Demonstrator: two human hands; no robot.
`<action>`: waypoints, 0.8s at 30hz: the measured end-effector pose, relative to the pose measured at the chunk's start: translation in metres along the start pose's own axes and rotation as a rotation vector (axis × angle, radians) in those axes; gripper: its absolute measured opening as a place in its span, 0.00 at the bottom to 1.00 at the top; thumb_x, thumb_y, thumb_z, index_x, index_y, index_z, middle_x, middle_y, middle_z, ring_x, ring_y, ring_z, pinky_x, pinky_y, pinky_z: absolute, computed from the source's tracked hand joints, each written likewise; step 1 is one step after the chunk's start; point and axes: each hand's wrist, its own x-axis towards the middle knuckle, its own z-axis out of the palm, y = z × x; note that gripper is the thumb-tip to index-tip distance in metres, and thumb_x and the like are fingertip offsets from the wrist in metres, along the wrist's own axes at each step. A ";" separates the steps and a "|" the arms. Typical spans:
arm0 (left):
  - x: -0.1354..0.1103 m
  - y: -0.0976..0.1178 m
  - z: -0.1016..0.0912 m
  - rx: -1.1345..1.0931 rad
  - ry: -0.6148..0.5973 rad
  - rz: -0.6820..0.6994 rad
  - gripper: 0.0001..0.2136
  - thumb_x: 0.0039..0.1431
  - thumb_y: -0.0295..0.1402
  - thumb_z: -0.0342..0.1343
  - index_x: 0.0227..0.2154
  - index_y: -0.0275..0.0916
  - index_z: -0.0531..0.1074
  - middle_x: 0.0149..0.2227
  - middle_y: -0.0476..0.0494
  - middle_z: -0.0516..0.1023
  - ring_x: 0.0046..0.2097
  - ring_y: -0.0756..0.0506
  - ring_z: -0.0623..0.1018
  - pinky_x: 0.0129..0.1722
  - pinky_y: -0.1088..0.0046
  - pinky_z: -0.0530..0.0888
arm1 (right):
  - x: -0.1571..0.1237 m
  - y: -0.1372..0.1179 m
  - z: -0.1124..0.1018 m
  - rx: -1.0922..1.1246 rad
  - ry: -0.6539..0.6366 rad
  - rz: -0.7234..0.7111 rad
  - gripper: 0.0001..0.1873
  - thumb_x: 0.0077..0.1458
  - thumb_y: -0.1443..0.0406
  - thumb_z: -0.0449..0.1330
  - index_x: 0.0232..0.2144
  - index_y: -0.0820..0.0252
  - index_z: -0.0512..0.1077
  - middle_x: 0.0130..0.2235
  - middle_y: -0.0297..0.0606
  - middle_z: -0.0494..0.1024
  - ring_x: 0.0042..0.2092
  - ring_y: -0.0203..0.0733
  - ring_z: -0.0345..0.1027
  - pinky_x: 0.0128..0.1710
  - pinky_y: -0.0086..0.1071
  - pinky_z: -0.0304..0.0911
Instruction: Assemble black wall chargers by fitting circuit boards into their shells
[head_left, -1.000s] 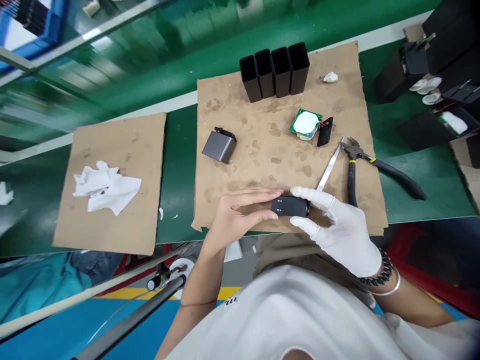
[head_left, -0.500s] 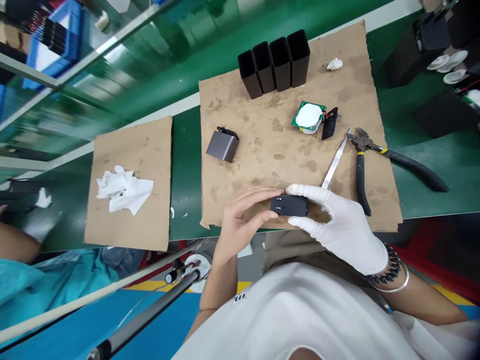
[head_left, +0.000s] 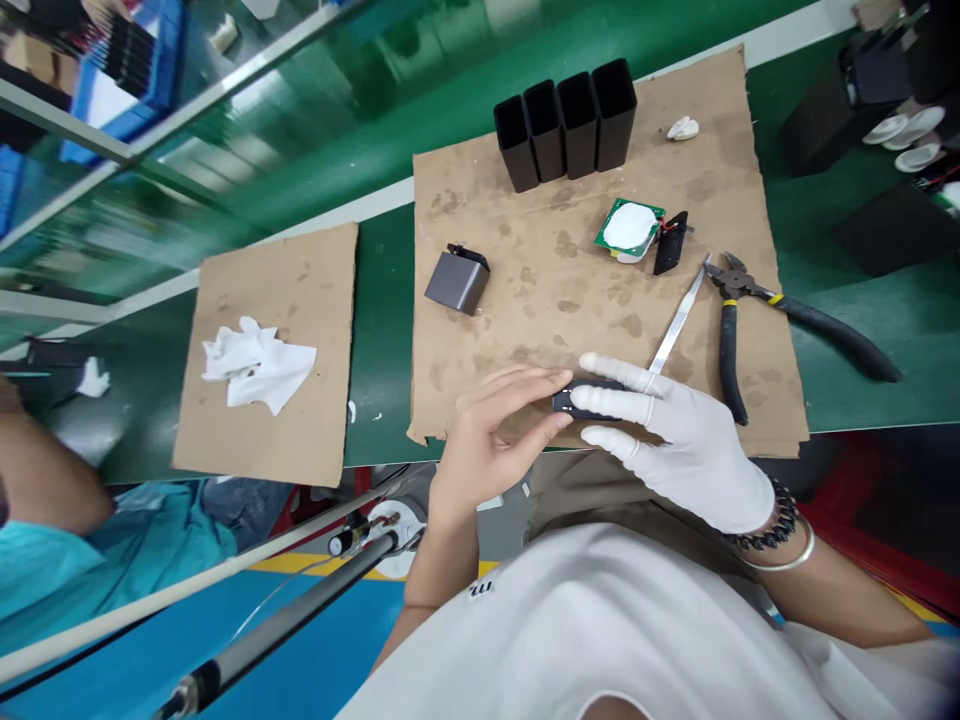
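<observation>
Both hands hold a small black charger block [head_left: 564,400] over the near edge of the big cardboard sheet [head_left: 525,290]. My bare left hand [head_left: 491,440] pinches its left end between thumb and fingers. My white-gloved right hand [head_left: 675,440] wraps its fingers over the block, hiding most of it. Just beyond the right hand lie metal tweezers [head_left: 679,322] and black pliers [head_left: 757,310].
On the sheet sit a grey charger case [head_left: 457,282], a green circuit board with white pad [head_left: 631,228] and a row of black sleeves [head_left: 566,135]. A crumpled white cloth [head_left: 255,362] lies on the left cardboard [head_left: 292,300]. Another person's arm [head_left: 45,490] is at the left edge.
My right fingers have slid leftwards over the block, covering its face with the two marks. The camera view shifted slightly.
</observation>
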 end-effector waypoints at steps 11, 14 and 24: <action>-0.015 -0.023 0.007 -0.297 0.016 -0.151 0.16 0.67 0.33 0.62 0.56 0.47 0.77 0.52 0.43 0.85 0.53 0.45 0.84 0.55 0.69 0.79 | 0.025 -0.010 -0.028 -0.366 -0.197 -0.292 0.12 0.67 0.68 0.57 0.46 0.56 0.80 0.53 0.44 0.83 0.44 0.48 0.83 0.34 0.34 0.77; -0.022 -0.029 0.009 -0.416 0.171 -0.218 0.12 0.68 0.37 0.61 0.52 0.45 0.80 0.46 0.43 0.87 0.49 0.44 0.85 0.52 0.69 0.81 | 0.016 -0.019 -0.033 -0.357 -0.114 -0.225 0.13 0.67 0.66 0.58 0.50 0.53 0.79 0.58 0.45 0.80 0.50 0.52 0.82 0.43 0.38 0.78; -0.018 -0.026 0.007 -0.457 0.191 -0.257 0.10 0.65 0.37 0.64 0.47 0.42 0.82 0.41 0.42 0.87 0.45 0.46 0.86 0.48 0.72 0.81 | 0.019 -0.013 -0.018 -0.475 -0.181 -0.015 0.15 0.66 0.66 0.56 0.50 0.53 0.79 0.57 0.43 0.81 0.48 0.55 0.82 0.38 0.44 0.79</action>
